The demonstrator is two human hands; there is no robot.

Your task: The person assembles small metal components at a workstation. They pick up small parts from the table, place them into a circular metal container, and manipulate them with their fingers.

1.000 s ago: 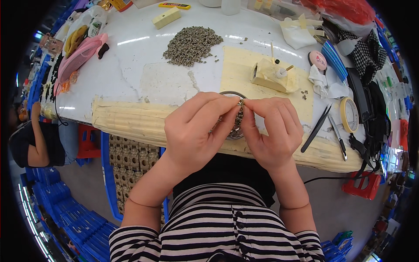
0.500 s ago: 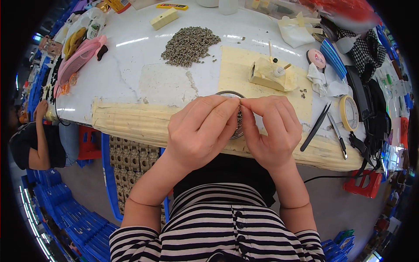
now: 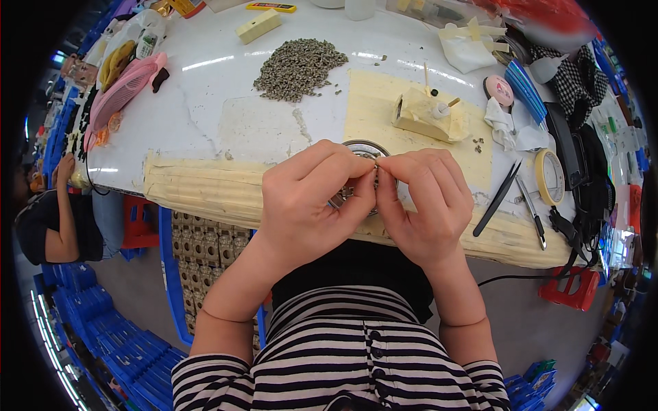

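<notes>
My left hand (image 3: 312, 198) and my right hand (image 3: 428, 202) meet at the table's near edge, thumb and index finger of each pinched together. Their fingertips touch or nearly touch over a tiny piece, too small to make out. Directly below them is a round metal dish (image 3: 369, 144) with small metal parts in it, mostly covered by my fingers. Farther off, a heap of small metal parts (image 3: 299, 68) lies on the white table. To the right of the dish, a tape-wrapped block (image 3: 418, 118) with thin sticks standing in it rests on a yellowish sheet (image 3: 367, 96).
Black tweezers (image 3: 497, 198), a pen-like tool (image 3: 532, 211) and a masking tape roll (image 3: 550, 177) lie right of my hands. A pink fan (image 3: 127, 92) stands at the left. Below the table is a blue tray (image 3: 168, 274) of metal pieces; another person (image 3: 58, 226) sits far left.
My left hand's fingers have shifted slightly and drawn back, so more of the dish and its metal parts shows. Both hands stay pinched together at the same spot.
</notes>
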